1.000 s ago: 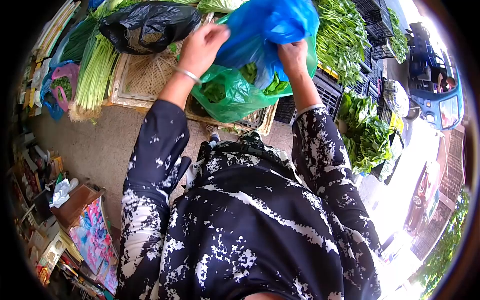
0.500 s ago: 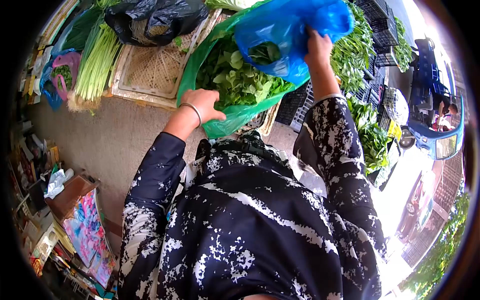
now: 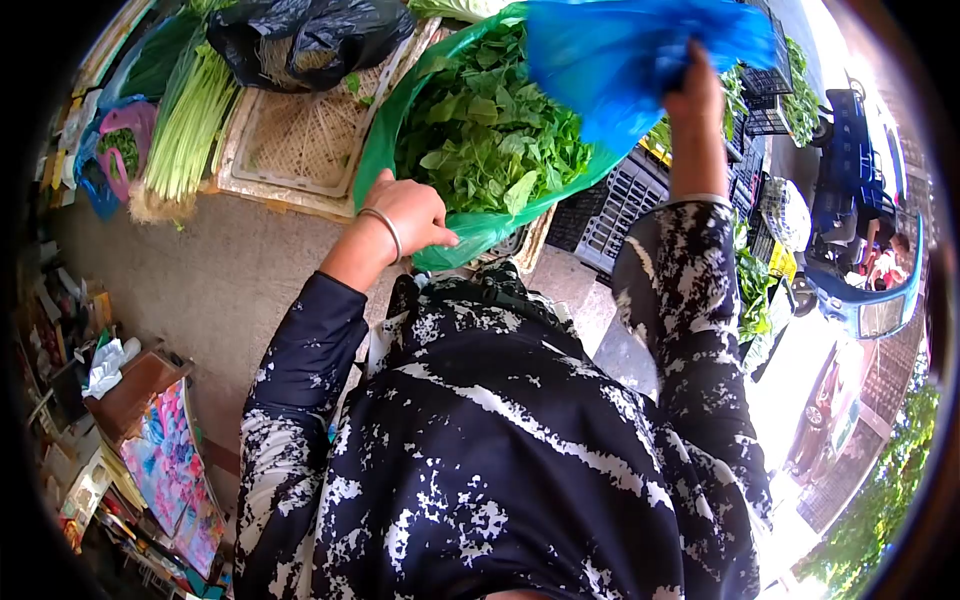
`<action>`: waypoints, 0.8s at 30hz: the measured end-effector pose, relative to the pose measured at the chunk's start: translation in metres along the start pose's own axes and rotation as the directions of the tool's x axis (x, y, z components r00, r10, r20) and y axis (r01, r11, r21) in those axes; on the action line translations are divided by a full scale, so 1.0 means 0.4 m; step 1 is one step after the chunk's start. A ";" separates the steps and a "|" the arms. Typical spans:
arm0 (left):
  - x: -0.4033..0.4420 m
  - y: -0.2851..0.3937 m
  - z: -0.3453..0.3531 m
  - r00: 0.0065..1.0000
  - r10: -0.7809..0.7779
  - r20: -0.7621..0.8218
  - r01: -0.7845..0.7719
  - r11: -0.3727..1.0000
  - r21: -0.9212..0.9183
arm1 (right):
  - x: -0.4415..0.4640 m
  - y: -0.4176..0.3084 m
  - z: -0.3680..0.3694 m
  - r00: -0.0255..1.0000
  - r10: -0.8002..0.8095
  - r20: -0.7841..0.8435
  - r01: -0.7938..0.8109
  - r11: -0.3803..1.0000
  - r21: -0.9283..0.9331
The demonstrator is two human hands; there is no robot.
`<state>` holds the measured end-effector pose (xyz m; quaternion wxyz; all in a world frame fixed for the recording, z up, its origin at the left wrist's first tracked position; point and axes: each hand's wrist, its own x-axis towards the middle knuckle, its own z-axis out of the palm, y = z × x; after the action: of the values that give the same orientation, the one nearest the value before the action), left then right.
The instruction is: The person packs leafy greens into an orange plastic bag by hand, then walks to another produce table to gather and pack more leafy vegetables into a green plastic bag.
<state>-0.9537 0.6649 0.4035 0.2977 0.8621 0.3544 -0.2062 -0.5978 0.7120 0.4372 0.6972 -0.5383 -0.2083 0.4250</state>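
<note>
Leafy greens [image 3: 490, 135] fill an open green plastic bag [image 3: 385, 140] at the top centre. My left hand [image 3: 405, 215], with a bangle on its wrist, grips the near left rim of the green bag, thumb and fingers pressed together. Farther right, my right hand [image 3: 695, 95] is closed on a blue plastic bag [image 3: 610, 70], which is spread out and blurred above the right side of the greens. The fingertips of my right hand are partly smeared by motion.
Left of the greens lie a woven tray [image 3: 300, 145], a black plastic bag [image 3: 310, 35] and long green stalks [image 3: 190, 140]. Black crates [image 3: 620, 215] stand at the right. Beyond them is a blue vehicle [image 3: 845, 240] with people in it. A patterned panel [image 3: 175, 470] is at lower left.
The blue bag has moved right with my right hand, off the greens, uncovering more leaves. My left hand has come down from above the green bag to its near rim and closed on it.
</note>
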 end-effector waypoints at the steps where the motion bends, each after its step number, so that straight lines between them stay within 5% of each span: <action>1: -0.004 0.003 0.003 1.000 -0.001 0.007 0.001 1.000 -0.005 | 0.001 -0.028 -0.013 0.977 0.012 0.212 -0.067 0.965 0.254; 2: -0.010 0.006 0.002 1.000 0.002 -0.007 -0.002 1.000 -0.001 | 0.002 -0.041 -0.006 0.989 -0.007 0.145 -0.029 0.970 0.242; 4: -0.011 0.002 -0.004 1.000 0.013 -0.027 -0.013 1.000 0.018 | 0.116 0.048 -0.094 0.886 0.132 0.444 -0.233 0.956 0.179; 5: -0.009 -0.001 0.001 0.999 0.016 -0.034 -0.016 1.000 -0.001 | 0.012 0.019 0.014 0.993 0.047 -0.111 -0.066 0.984 -0.167; 7: -0.004 -0.009 0.004 0.999 0.017 -0.044 -0.018 0.999 -0.034 | 0.022 -0.045 -0.011 0.989 -0.055 0.134 0.029 0.982 0.186; 10: -0.017 -0.018 -0.017 0.973 0.021 -0.231 -0.062 0.983 -0.172 | 0.006 0.025 0.018 0.978 -0.088 0.192 0.089 0.996 0.002; 11: -0.019 -0.029 -0.022 0.972 0.027 -0.232 -0.067 0.984 -0.166 | -0.081 0.004 0.110 0.971 -0.232 0.059 0.229 0.971 0.063; 12: -0.017 -0.047 -0.027 0.948 -0.016 -0.317 -0.090 0.944 -0.317 | -0.056 -0.022 0.073 0.970 -0.186 0.155 0.164 0.976 0.146; 13: -0.016 -0.054 -0.028 0.918 -0.077 -0.389 -0.122 0.878 -0.462 | -0.057 -0.059 0.067 0.956 -0.140 0.257 0.084 0.973 0.216; 15: -0.010 -0.077 -0.034 0.871 -0.139 -0.470 -0.266 0.672 -0.692 | -0.073 -0.044 0.085 0.950 -0.226 0.218 0.183 0.963 0.200; 17: -0.013 -0.083 -0.055 0.823 -0.163 -0.544 -0.396 0.523 -0.755 | -0.058 -0.001 0.103 0.919 -0.298 0.258 0.378 0.852 -0.363; 18: -0.021 -0.087 -0.071 0.822 -0.167 -0.544 -0.379 0.553 -0.742 | -0.044 -0.033 0.092 0.965 -0.233 0.120 0.262 0.872 -0.413; 19: -0.022 -0.087 -0.081 0.817 -0.168 -0.551 -0.386 0.551 -0.740 | -0.084 -0.087 0.142 0.959 -0.256 0.123 0.271 0.954 -0.128; 21: -0.030 -0.086 -0.090 0.768 -0.229 -0.599 -0.505 0.359 -0.785 | -0.074 -0.098 0.182 0.939 -0.305 0.157 0.339 0.895 -0.290; 23: -0.039 -0.080 -0.107 0.824 -0.197 -0.530 -0.479 0.255 -0.840 | -0.058 -0.028 0.252 0.815 -0.397 0.423 0.549 0.764 -0.339; 24: -0.047 -0.060 -0.114 0.854 -0.133 -0.504 -0.504 0.030 -0.863 | -0.089 -0.032 0.296 0.755 -0.405 0.516 0.655 0.492 -0.573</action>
<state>-0.9773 0.6995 0.4390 0.7361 0.4785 0.3331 0.3440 -0.7013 0.7503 0.4946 0.4787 -0.6008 -0.6234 0.1457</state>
